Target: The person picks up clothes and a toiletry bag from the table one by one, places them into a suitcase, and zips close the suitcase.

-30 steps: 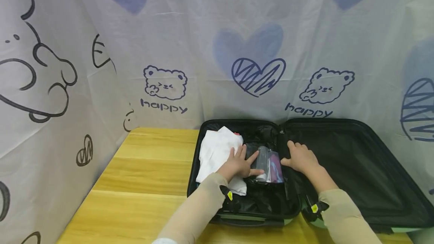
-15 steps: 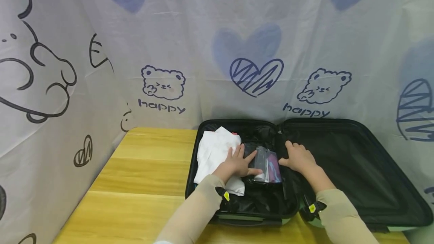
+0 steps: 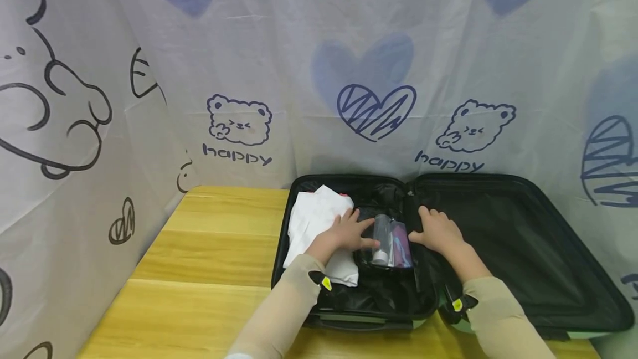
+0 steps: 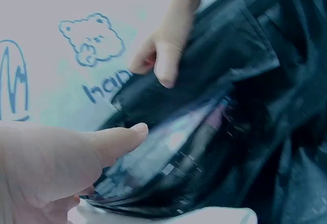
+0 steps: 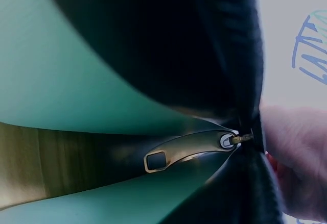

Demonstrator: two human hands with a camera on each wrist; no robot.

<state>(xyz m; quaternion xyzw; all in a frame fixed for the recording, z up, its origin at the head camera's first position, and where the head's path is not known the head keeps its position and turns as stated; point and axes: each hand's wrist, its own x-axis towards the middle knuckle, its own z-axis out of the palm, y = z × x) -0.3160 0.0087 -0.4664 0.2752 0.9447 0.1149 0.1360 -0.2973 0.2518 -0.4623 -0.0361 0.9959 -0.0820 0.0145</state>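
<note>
An opened suitcase (image 3: 379, 317) lies with both black-lined halves spread on a wooden table. My left hand (image 3: 344, 232), fingers spread, is over a folded white garment (image 3: 310, 226) and the edge of a black pouch, its thumb reaching toward a clear bottle (image 3: 381, 229). Beside the bottle sits a purple packet (image 3: 401, 245). My right hand (image 3: 440, 231) is at the inner edge between the halves, its thumb pointing toward the packet. In the left wrist view, the right hand is over the black lining, while the left thumb (image 4: 120, 140) is next to the pouch's clear contents.
The other suitcase half (image 3: 523, 254) opens out to the right. A metal zipper pull (image 5: 189, 147) hangs between the pale green shells in the right wrist view. Wooden table (image 3: 214, 248) extends to the left. A printed cloth (image 3: 299, 43) hangs behind.
My left hand has shifted slightly left, away from the bottle, so more of the bottle and pouch shows. The right hand has stayed at the middle edge. The view has drifted slightly.
</note>
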